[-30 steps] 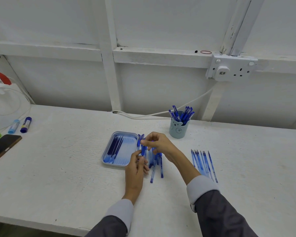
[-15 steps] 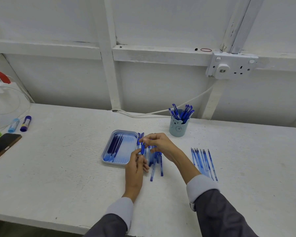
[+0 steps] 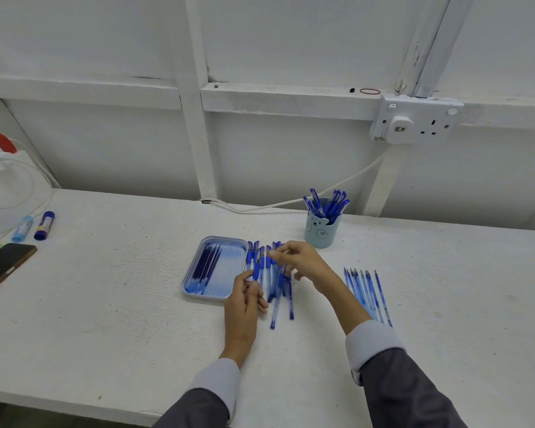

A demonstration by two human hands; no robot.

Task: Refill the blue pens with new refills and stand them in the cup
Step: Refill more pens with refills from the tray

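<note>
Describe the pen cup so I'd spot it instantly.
Follow the white cable down from the wall socket to the table. There stands a pale blue cup with a bear face, the only upright container, full of blue pens.

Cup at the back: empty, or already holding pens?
Holding pens: several blue pens stand in the cup, leaning against its rim.

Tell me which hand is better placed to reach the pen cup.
Right. The right hand hovers just in front of the pen cup. The left hand is farther off, beside the tray, and grips a blue pen.
</note>
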